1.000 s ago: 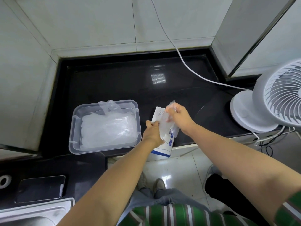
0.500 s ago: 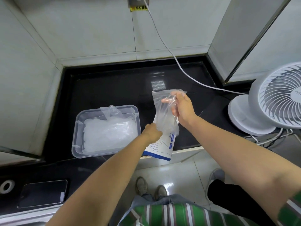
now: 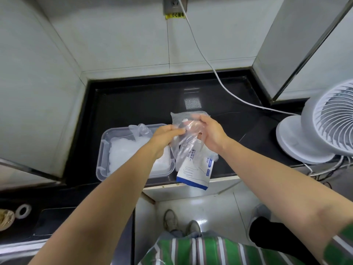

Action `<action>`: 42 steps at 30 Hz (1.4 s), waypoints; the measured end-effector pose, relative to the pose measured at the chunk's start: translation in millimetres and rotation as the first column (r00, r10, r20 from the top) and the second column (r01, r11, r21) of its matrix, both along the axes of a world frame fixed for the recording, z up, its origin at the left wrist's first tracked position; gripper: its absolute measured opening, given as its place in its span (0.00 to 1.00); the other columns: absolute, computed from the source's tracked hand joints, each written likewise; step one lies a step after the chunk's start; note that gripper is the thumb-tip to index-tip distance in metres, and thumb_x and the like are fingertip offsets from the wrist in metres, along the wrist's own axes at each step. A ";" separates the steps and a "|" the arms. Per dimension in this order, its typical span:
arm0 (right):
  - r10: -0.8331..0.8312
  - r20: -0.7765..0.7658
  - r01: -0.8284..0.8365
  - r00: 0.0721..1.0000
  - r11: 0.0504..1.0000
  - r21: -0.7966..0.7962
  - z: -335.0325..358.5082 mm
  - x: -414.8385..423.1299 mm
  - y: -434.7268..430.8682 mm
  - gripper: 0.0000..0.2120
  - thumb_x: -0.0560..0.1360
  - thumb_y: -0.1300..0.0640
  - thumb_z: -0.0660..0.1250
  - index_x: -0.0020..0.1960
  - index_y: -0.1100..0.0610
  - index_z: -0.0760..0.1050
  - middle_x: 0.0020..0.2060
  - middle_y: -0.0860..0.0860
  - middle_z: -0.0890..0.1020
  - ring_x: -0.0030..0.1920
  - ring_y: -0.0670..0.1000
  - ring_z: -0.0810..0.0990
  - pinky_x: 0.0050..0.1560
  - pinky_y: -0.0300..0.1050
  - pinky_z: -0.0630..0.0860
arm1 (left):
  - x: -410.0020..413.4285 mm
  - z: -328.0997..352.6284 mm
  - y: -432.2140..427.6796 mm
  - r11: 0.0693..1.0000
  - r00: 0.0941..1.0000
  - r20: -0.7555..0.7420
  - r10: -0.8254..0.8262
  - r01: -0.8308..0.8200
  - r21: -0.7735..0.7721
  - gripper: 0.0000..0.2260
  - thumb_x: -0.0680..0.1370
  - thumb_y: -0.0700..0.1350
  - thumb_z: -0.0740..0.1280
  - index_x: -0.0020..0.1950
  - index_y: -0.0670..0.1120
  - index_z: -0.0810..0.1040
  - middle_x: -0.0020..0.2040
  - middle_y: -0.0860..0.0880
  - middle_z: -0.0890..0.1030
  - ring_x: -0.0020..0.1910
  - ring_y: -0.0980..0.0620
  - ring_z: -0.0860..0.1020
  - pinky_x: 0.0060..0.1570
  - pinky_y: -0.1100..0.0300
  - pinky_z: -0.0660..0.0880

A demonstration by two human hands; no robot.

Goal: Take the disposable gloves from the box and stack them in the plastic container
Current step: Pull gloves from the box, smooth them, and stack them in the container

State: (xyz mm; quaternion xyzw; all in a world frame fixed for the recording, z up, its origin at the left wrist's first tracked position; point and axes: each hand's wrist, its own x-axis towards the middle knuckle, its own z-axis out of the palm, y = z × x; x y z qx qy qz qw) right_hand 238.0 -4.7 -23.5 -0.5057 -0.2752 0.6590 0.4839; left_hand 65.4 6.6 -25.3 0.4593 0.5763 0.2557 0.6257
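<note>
Clear disposable glove [image 3: 185, 139], held up between both hands over the black surface [image 3: 133, 104].
Left hand [image 3: 165, 136] pinches the glove's left side; right hand [image 3: 212, 135] grips its right side, fingers curled. The glove hangs above the white-and-blue box [image 3: 193, 174], which lies at the surface's front edge, just beside the plastic container [image 3: 102, 155]. The container holds a pile of clear gloves [image 3: 125, 150]. White fan [image 3: 324, 127] stands at right.

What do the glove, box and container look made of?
The glove looks like thin plastic film: clear, crinkled. The box seems printed cardboard, matte, with folded edges. The container is likely rigid clear plastic, glossy; the pile shows through its wall.
</note>
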 end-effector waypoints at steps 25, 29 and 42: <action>0.196 0.445 -0.136 0.874 0.977 -0.164 8.4 -85.5 6.4 0.08 0.77 0.65 0.66 0.49 0.56 0.68 0.36 0.52 0.78 0.29 0.45 0.78 0.30 0.39 0.75 | -115.6 1.2 -5.1 0.854 0.901 -0.058 0.430 -0.426 -0.298 0.26 0.74 0.62 0.69 0.61 0.43 0.74 0.54 0.44 0.80 0.55 0.44 0.81 0.58 0.53 0.77; 0.264 0.484 -0.192 0.834 0.962 -0.193 5.5 -102.9 6.0 0.10 0.78 0.63 0.66 0.57 0.56 0.69 0.46 0.52 0.76 0.40 0.46 0.77 0.31 0.35 0.72 | -110.6 -5.6 -12.4 0.887 0.895 0.242 0.374 -0.269 -0.375 0.47 0.65 0.72 0.69 0.76 0.46 0.64 0.72 0.46 0.70 0.70 0.43 0.70 0.72 0.45 0.65; 0.198 0.633 -0.173 0.748 0.980 -0.102 -11.0 -120.5 14.7 0.10 0.77 0.64 0.66 0.58 0.58 0.72 0.46 0.54 0.78 0.33 0.48 0.78 0.30 0.36 0.74 | -115.5 -25.3 -14.9 0.918 0.831 -0.392 0.395 -0.368 0.145 0.07 0.78 0.40 0.65 0.54 0.39 0.77 0.41 0.45 0.77 0.38 0.46 0.76 0.43 0.48 0.78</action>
